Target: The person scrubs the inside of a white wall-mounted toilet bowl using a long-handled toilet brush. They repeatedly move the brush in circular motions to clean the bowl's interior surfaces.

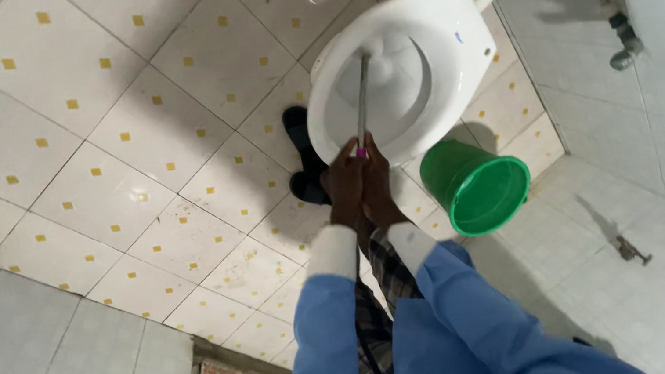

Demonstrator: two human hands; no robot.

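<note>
fingers of both hands wrapped round brush handle (362,107) | left hand (346,185), right hand (378,184) pressed together | toilet bowl (455,61) ahead

I saw no packages, signs or screens anywhere in my view. The only thing close to a label was a small blue mark (458,38) printed on the white rim of the toilet bowl (468,59), on the side toward the tiled wall; it was too small for me to make out its shape beyond a short dark-blue smudge.
</note>
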